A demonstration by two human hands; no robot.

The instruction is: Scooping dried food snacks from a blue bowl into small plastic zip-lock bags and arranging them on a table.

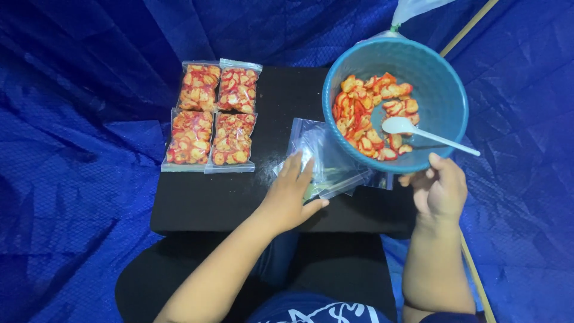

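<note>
The right hand (439, 188) gripped the rim of a tilted teal bowl (445, 90) of red-orange chips with a white spoon (418, 130), while the left hand (292, 194), fingers spread, pressed flat on empty clear bags (332, 158) on the black counter (203, 200).

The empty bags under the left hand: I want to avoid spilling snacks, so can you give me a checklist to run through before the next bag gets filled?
1. Left hand on the empty bags: ok, resting flat on the pile.
2. One bag separated and open: cannot tell.
3. Right hand holding the bowl: ok, gripping its near rim.
4. Snacks left in bowl: ok.
5. Spoon within reach: ok, lying in the bowl.
6. Filled bags out of the way: ok, four on the table.
</note>
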